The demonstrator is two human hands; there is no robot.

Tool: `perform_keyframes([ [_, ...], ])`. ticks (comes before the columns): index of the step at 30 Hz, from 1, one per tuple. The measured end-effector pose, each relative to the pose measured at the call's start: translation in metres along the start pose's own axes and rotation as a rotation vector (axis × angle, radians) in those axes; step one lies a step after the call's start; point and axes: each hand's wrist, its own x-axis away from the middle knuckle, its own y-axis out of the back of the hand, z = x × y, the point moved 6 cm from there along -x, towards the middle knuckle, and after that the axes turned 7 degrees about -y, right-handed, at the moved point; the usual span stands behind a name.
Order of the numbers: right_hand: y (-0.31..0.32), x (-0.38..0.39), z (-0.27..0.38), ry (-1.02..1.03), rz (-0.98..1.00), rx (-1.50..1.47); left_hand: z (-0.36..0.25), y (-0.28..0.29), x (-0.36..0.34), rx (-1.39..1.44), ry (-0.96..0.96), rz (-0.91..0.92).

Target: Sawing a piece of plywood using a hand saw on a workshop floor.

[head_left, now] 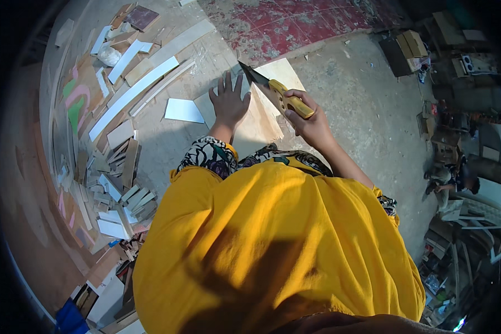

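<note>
My right hand (310,123) is closed round the yellow handle of a handsaw (295,100). Its dark blade points up and to the left, lying across a pale wooden board (256,119). To the left of the blade my left hand (229,103) lies flat with its fingers spread, by the board's left side. A lighter part of the wood (281,72) shows beyond the saw. Whether the teeth are in a cut I cannot tell. A white offcut (183,110) lies just left of my left wrist.
Long white strips (136,94) and many wood scraps (117,161) cover the left side. A red tiled patch (284,28) lies at the far side. Cardboard boxes (412,44) stand at the far right. A person (456,181) sits at the right among clutter.
</note>
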Motion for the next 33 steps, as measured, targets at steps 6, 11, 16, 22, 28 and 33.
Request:
perform_keyframes([
  [6, -0.002, -0.005, 0.019, -0.047, 0.011, 0.052, 0.0, -0.001, 0.002, 0.01, 0.003, 0.047],
  [11, -0.003, -0.014, 0.023, -0.054, 0.032, 0.028, -0.003, 0.009, 0.003, 0.017, 0.011, 0.114],
  [16, 0.005, -0.021, 0.021, -0.077, 0.045, 0.008, -0.003, 0.013, -0.003, -0.006, -0.002, 0.091],
  [22, 0.005, -0.032, 0.029, -0.127, 0.076, -0.016, 0.0, 0.008, -0.005, 0.048, 0.015, 0.047],
  [28, -0.001, -0.028, 0.041, -0.15, 0.081, 0.049, 0.003, 0.006, -0.01, 0.056, 0.05, 0.117],
  [33, -0.007, -0.035, 0.052, -0.196, 0.083, 0.101, 0.005, 0.007, -0.011, 0.109, 0.061, 0.157],
])
